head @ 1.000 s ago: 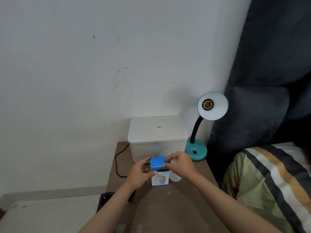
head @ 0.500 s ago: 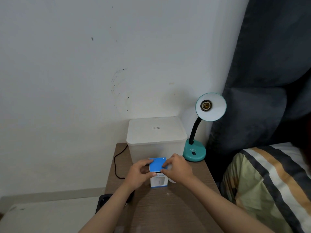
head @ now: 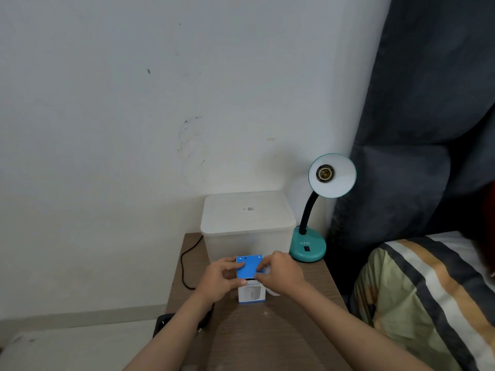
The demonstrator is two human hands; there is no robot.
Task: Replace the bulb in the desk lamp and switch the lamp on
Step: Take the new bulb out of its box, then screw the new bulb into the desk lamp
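Observation:
A teal desk lamp (head: 308,246) stands at the back right of the wooden bedside table (head: 257,333). Its shade (head: 338,180) faces me and the socket (head: 325,173) inside holds no bulb. A blue-and-white bulb box (head: 251,294) stands upright on the table in front of me. My left hand (head: 219,283) grips the box's left side. My right hand (head: 281,274) has its fingertips on the blue top flap at the right. A white rounded thing (head: 272,292), perhaps a bulb, peeks out under my right hand, mostly hidden.
A white lidded plastic bin (head: 247,226) sits behind the box against the wall. A black cord (head: 184,266) runs down the table's left side to a black object (head: 166,324) below. A striped bed cover (head: 428,298) lies to the right, with a dark curtain (head: 428,103) behind.
The view has shifted slightly. My hands stay on the box; the right hand's fingers have slid onto the blue top flap, covering more of the white thing beneath.

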